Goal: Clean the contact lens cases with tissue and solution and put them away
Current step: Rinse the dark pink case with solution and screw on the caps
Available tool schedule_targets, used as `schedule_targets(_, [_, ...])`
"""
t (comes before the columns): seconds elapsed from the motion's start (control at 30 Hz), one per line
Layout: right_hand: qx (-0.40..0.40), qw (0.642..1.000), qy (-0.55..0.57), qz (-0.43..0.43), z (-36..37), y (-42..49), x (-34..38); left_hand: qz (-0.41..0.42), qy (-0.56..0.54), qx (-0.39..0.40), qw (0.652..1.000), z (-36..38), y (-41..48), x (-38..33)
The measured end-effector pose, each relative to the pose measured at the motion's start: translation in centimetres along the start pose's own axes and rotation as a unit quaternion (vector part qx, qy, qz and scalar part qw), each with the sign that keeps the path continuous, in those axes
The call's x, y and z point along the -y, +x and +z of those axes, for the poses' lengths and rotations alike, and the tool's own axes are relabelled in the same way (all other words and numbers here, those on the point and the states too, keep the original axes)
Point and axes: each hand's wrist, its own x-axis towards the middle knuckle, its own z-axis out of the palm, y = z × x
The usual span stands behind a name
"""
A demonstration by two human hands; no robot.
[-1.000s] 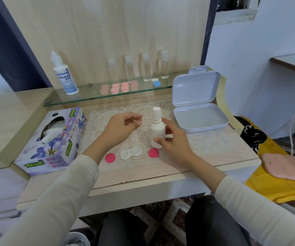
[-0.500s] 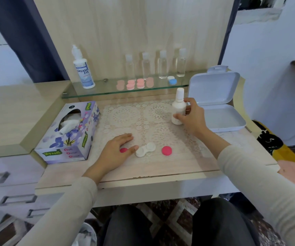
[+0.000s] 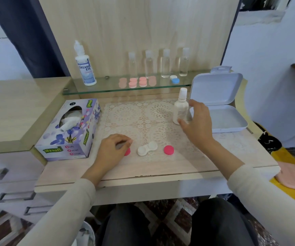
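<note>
Now: case (image 3: 147, 148) uncapped, mid-desk, caps (image 3: 169, 150) alongside | right hand (image 3: 197, 124) spread beside bottle (image 3: 180, 109), apart | left hand (image 3: 114, 150) curled over left cap, grip unclear | wiping, recapping, boxing (image 3: 226, 119) left.

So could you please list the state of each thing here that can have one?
Lens case: open, both wells uncapped.
Right pink cap: off, flat on the mat.
Left pink cap: off, partly under the left hand.
White bottle: upright, capped; right hand open beside it.
Storage box: lid up, empty.
Tissue box: open, tissue sticking out.
Solution bottle: upright on the shelf.
</note>
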Motion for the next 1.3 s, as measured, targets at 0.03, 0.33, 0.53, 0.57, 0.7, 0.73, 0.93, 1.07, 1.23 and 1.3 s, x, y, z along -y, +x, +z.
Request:
schedule_targets(0.03, [0.015,0.999,-0.012,-0.027,-0.1,-0.7,0.5,-0.002,-0.007,-0.004,1.0,-0.3,-0.3,0.0])
schedule_targets(0.33, [0.326,0.934,-0.067,-0.129,1.4,-2.6,2.8,-0.012,0.001,0.104,0.995,-2.3,-2.1,0.1])
schedule_targets(0.53, [0.319,0.931,-0.081,-0.16,2.8,-3.3,2.5,-0.023,-0.005,0.059,0.998,-1.9,-2.1,-0.4])
schedule_targets(0.57, [0.313,0.932,-0.079,-0.164,2.9,-3.3,2.4,-0.025,-0.01,0.046,0.999,-1.8,-2.0,-0.7])
schedule_targets(0.7, [0.278,0.944,-0.057,-0.167,3.3,-3.7,2.4,-0.013,-0.034,0.012,0.999,-1.5,-1.4,-2.4])
schedule_targets(0.73, [0.269,0.947,-0.053,-0.168,3.3,-3.9,2.4,-0.006,-0.037,0.013,0.999,-1.2,-1.3,-2.8])
schedule_targets(0.93, [0.253,0.952,-0.035,-0.167,3.6,-4.7,2.1,0.007,-0.002,0.051,0.999,0.1,-0.9,-3.6])
schedule_targets(1.07, [0.248,0.956,-0.016,-0.158,3.7,-4.7,1.9,-0.008,0.028,0.06,0.998,0.4,-0.9,-3.3])
schedule_targets(1.23, [0.241,0.959,0.006,-0.149,4.0,-4.9,1.7,-0.028,0.046,0.033,0.998,0.6,-1.2,-3.0])
schedule_targets(1.3, [0.239,0.96,0.013,-0.146,4.0,-4.9,1.7,-0.022,0.061,0.027,0.998,0.8,-1.3,-2.9])
